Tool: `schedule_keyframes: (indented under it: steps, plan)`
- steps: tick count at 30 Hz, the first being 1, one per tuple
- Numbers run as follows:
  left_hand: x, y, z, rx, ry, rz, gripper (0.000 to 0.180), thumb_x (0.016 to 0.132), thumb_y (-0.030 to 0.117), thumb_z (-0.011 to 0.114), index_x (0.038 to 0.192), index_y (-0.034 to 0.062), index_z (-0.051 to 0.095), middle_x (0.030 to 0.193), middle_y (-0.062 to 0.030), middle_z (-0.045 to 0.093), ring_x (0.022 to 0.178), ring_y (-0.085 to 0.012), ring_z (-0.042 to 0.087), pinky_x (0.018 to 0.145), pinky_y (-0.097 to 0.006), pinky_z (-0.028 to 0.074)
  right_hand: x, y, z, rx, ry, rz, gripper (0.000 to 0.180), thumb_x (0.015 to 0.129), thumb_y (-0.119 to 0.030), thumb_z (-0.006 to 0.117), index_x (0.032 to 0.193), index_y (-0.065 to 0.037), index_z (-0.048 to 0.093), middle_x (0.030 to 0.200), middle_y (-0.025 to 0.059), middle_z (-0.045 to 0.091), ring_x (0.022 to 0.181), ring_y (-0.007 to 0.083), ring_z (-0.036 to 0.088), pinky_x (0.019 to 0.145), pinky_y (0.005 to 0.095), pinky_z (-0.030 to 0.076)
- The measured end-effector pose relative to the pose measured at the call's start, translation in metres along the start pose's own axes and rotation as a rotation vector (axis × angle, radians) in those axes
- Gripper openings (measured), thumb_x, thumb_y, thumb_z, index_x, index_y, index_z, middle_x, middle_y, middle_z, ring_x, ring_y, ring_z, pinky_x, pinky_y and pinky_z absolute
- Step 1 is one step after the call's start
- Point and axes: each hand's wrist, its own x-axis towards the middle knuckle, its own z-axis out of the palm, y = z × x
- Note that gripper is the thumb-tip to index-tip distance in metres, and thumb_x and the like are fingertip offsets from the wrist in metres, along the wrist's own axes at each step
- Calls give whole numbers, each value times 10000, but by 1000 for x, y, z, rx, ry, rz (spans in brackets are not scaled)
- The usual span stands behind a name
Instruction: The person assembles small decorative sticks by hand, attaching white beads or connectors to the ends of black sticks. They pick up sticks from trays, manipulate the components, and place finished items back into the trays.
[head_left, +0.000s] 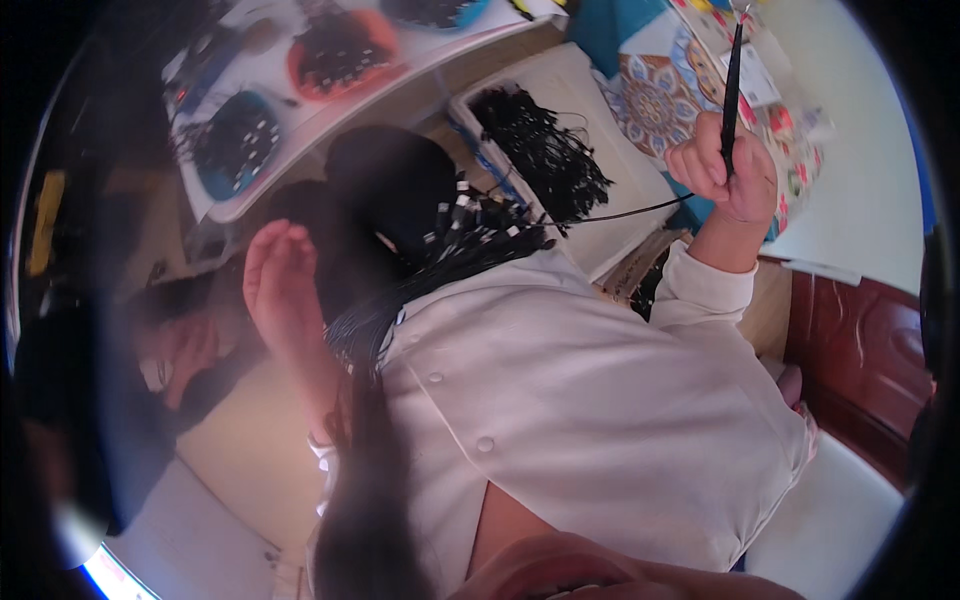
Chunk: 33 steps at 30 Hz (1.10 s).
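Note:
My right hand (728,170), raised at the right, is closed in a fist around a slim black tapered stick-like object (733,90) that points upward. A thin black cable (620,214) runs from this fist leftward to a bundle of black cables (470,235) on my lap. Many ends in the bundle carry pale metallic plugs. My left hand (285,285) is lifted beside the lap bundle, fingers extended and slightly curved. I see nothing in it; its edges are a little blurred.
A box (620,215) holding a heap of black cables (540,150) stands ahead. At far left, a white table (350,125) bears red (295,70) and blue basins (205,165) of plugged cables. A white tabletop (850,170) with patterned cloth (655,90) lies right. Dark hair (365,490) hangs across the lower view.

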Motion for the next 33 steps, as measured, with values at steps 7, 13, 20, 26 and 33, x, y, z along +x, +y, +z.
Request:
schedule_keyframes:
  steps: [7, 13, 20, 26, 33]
  plan:
    - [21, -24, 14, 277, 13, -123, 168, 913, 81, 582, 1048, -11, 621, 945, -94, 662, 846, -129, 603, 773, -246, 476, -40, 66, -58, -304, 373, 315, 350, 1017, -314, 390, 779, -63, 440, 602, -27, 384, 517, 64, 318, 494, 223, 262]
    - [15, -25, 16, 574, 43, -170, 181, 906, 79, 572, 1061, 3, 623, 949, -77, 673, 814, -105, 583, 730, -220, 448, 4, 242, -149, -533, 305, 755, 400, 1005, -394, 424, 803, -60, 512, 601, -11, 472, 521, 88, 406, 500, 241, 335]
    - [-3, -14, 12, 774, 99, -138, 178, 891, 67, 569, 1046, 5, 633, 914, -61, 677, 782, -99, 569, 729, -230, 439, 70, 323, -123, -1167, 288, 470, 533, 955, -438, 507, 1183, 41, 560, 1107, 217, 641, 1022, 346, 626, 865, 368, 494]
    - [-32, -10, -16, 765, 190, -113, 152, 908, 59, 595, 1047, 8, 630, 891, -49, 674, 728, -71, 533, 659, -202, 422, 106, 196, -12, -523, 24, 268, 197, 941, -188, 577, 1027, -22, 638, 850, 53, 673, 780, 97, 616, 728, 247, 492]
    - [-16, 6, -34, 619, 202, 6, 144, 916, 63, 592, 1043, 6, 631, 828, -31, 656, 642, -36, 471, 576, -171, 374, 214, 159, 88, -792, -175, -101, 184, 905, -191, 610, 935, -13, 642, 804, 68, 653, 741, 153, 636, 663, 291, 487]
